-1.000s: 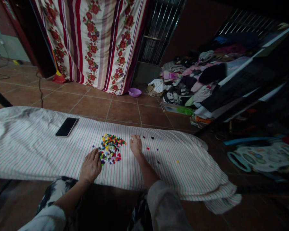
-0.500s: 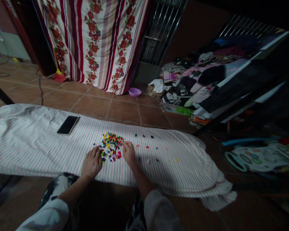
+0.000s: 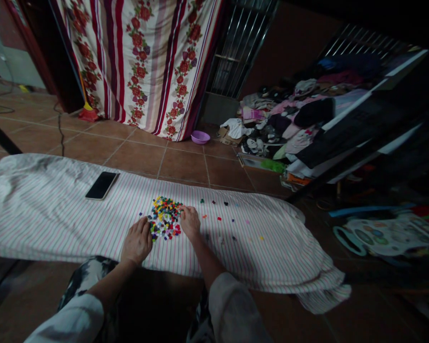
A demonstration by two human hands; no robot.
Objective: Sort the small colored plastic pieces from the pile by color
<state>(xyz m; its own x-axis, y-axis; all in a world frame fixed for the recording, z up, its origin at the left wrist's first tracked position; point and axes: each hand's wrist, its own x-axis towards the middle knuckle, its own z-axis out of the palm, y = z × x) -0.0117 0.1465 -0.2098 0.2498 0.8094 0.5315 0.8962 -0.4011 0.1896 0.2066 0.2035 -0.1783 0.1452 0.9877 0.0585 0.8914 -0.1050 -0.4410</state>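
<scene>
White cloth (image 3: 67,224) with thin coloured stripes is covering a long, low surface, and a pile of small coloured pieces (image 3: 166,216) is lying near its middle, between the two hands. The left hand (image 3: 137,240) is resting palm down on the cloth, its fingertips reaching the left edge of the pile; its fingers are lying close together and slightly bent, and whether they are covering a piece I cannot tell. The right hand (image 3: 190,222) is resting at the pile's right edge, its thumb and forefinger standing narrow; whether they are pinching a piece I cannot tell. Beyond it, single pieces are lying well spread, among them a green piece (image 3: 202,201), a red piece (image 3: 219,218), a pink piece (image 3: 248,222) and a yellow piece (image 3: 261,237). A phone (image 3: 102,186) is lying to the left, its screen dark. Past the cloth, a purple bowl (image 3: 200,137) is sitting on the tiled floor (image 3: 182,164), near a hanging flowered curtain (image 3: 139,71) and a heap of clothes (image 3: 286,114).
</scene>
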